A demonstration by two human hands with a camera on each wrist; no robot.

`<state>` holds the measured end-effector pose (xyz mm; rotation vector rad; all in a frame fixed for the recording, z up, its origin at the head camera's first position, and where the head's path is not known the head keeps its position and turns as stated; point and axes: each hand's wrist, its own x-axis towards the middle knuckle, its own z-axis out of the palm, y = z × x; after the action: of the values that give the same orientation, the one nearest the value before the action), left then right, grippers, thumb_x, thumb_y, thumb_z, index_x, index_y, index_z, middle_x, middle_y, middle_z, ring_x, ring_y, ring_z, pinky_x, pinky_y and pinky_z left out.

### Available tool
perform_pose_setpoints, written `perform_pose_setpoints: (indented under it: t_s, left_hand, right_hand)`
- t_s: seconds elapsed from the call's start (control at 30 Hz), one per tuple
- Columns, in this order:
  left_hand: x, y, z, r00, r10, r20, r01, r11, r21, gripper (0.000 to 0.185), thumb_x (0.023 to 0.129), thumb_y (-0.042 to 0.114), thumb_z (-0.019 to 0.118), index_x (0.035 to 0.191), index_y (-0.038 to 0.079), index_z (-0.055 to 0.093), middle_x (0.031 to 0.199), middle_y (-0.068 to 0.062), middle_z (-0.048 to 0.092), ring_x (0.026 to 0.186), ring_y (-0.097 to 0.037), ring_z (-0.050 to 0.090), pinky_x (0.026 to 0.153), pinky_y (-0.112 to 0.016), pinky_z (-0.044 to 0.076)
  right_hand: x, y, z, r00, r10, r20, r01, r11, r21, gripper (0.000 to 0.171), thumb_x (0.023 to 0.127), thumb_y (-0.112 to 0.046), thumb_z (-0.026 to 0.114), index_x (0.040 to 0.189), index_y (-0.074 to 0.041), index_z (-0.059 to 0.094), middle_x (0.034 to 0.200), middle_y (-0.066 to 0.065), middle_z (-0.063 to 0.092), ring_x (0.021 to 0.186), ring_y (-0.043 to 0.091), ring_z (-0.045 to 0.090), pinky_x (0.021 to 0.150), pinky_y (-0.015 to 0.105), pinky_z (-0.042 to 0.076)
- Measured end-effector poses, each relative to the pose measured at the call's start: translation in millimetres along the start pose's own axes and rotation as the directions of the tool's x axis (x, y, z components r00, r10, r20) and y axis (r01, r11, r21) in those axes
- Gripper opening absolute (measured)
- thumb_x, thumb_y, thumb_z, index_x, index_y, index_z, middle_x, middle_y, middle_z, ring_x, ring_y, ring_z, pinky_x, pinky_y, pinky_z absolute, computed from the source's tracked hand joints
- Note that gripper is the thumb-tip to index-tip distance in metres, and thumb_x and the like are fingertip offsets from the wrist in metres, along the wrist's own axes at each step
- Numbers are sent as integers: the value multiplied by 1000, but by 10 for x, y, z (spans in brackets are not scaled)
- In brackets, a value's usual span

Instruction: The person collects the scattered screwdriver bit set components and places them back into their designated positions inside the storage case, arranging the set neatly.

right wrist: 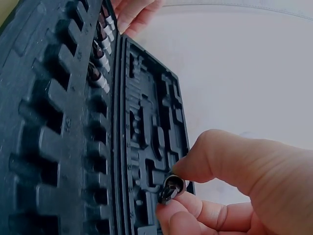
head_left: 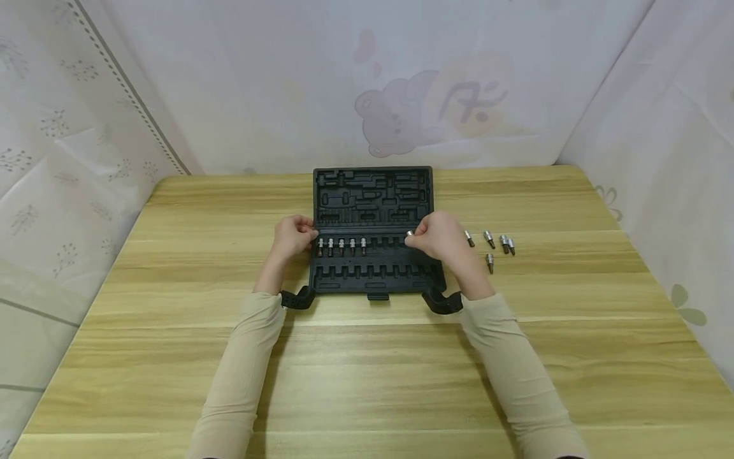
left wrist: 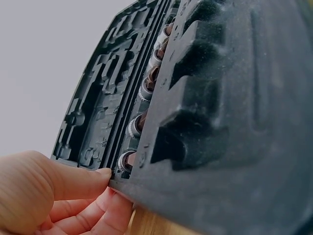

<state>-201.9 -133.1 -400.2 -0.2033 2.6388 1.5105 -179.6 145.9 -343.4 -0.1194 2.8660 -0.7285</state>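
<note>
A black molded socket case [head_left: 373, 261] lies open on the table, its lid [head_left: 351, 199] folded back toward the wall. Several silver bit sockets [head_left: 341, 247] stand side by side in the left slots of the upper row. My left hand [head_left: 292, 237] grips the case's left edge near the hinge, thumb on top and fingers beneath. Above the right part of that row, my right hand [head_left: 440, 237] pinches another bit socket [right wrist: 172, 188] between thumb and fingertips. In the right wrist view its dark tip shows inside the round silver collar.
Several loose bit sockets [head_left: 489, 239] lie on the wooden table [head_left: 367, 376] right of the case. A latch [head_left: 378, 296] sticks out from the case's front edge. Pale patterned cloth [head_left: 275, 89] hangs behind the table and on both sides.
</note>
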Motion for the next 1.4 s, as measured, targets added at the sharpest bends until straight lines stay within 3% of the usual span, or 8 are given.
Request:
perform_pose_setpoints:
  t_s: [0.67,0.97,1.2,1.4]
  left_hand:
    - [3,-4,-4,1000,11,7,-11,1000,-4,24,87,1,61,109,-9,60,86,-16,61,56,-10,53,52,-19,48]
    - [8,2,-1,1000,-1,13,1,1000,-20,24,87,0,61,110,-9,59,83,-12,59,63,-13,53,56,-22,51]
    - [0,12,-2,1000,3,12,-3,1000,-14,24,87,0,61,109,-9,59,84,-13,60,65,-14,55,59,-25,53]
    - [-5,13,-8,1000,-8,15,8,1000,-10,24,88,0,60,110,-9,59,86,-14,60,67,-15,55,61,-26,54]
  right_hand:
    - [127,-252,90,1000,-26,12,27,999,-26,31,81,-27,69,64,-1,68,46,-3,49,46,12,45,49,25,38]
    - [218,-343,152,998,14,63,-13,1000,-22,35,83,-28,69,56,-7,58,44,-4,41,42,11,38,42,24,33]
    - [281,-424,211,995,48,85,-46,998,-33,35,83,-30,70,59,-7,60,45,-3,43,43,12,40,42,25,34]
    - [338,-466,251,990,85,110,-81,996,-46,44,84,-30,68,49,-13,49,42,-3,38,38,11,35,39,23,29]
